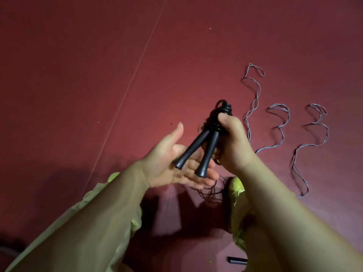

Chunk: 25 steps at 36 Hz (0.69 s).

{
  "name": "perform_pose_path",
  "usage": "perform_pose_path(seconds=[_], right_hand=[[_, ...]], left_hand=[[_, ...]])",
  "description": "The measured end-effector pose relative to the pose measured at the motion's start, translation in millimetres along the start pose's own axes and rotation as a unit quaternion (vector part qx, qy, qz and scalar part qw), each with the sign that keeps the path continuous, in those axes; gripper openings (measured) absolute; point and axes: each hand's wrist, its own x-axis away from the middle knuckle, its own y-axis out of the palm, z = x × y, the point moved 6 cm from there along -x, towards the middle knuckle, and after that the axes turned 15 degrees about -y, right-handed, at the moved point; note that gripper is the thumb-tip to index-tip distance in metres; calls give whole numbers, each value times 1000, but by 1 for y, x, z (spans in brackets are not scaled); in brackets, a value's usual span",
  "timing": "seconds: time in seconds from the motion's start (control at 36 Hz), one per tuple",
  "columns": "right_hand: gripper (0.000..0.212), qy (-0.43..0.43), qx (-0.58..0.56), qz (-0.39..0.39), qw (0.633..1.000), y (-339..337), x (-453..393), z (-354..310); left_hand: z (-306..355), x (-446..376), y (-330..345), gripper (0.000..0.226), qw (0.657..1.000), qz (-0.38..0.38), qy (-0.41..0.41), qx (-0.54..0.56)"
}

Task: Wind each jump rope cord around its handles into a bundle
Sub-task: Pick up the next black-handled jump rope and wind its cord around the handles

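Gripping the wound black cord [220,116] in a clenched fist, the right hand [232,142] holds the jump rope bundle up in the air above the red floor [98,65], thumb pressed against the coils near the top. Two black handles [198,152] stick out below the fist and splay apart, their flared ends pointing down toward the left hand [176,165]. That left hand is released, palm up and fingers [204,177] straight, lying just under the handle ends; whether the ends touch the palm I cannot tell. A small loop of cord pokes out above the coils. Loose dark cord [211,190] trails below the hands toward the floor, between the knees in yellow-green trousers [238,190].

On the floor to the right, well apart from the bundle, lie grey cords [253,107] in wavy doubled lines: one just right of the fist, a second [282,122] further right, a third [312,142] further still. Another dark handle [236,260] lies on the floor near the bottom edge, partly hidden by the right forearm. A pale seam [125,95] runs slantwise across the floor on the left
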Motion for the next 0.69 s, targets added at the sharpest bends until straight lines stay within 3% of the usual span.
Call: perform_pose_path(seconds=[0.08, 0.14, 0.25, 0.33, 0.39, 0.56, 0.69], right_hand=[[48, -37, -39, -71, 996, 16, 2, -2], [55, -35, -53, -93, 994, 18, 4, 0], [51, 24, -17, -110, 993, 9, 9, 1], [43, 42, 6, -131, 990, 8, 9, -1], [51, 57, 31, -139, 988, 4, 8, 0], [39, 76, 114, -134, 981, -12, 10, -5], [47, 81, 185, -114, 973, -24, 4, 2]], left_hand=[[-5, 3, 30, 98, 968, -234, 12, 91], [-7, 1, 38, 96, 959, -267, 21, 95], [-6, -1, 33, 88, 973, -201, 1, 110], [-3, 3, 23, 85, 991, -111, -11, 71], [-1, 2, 16, 85, 997, -63, -13, 38], [-1, -6, -3, 85, 998, 57, -33, 14], [0, -8, -14, 82, 991, 127, -39, -12]])
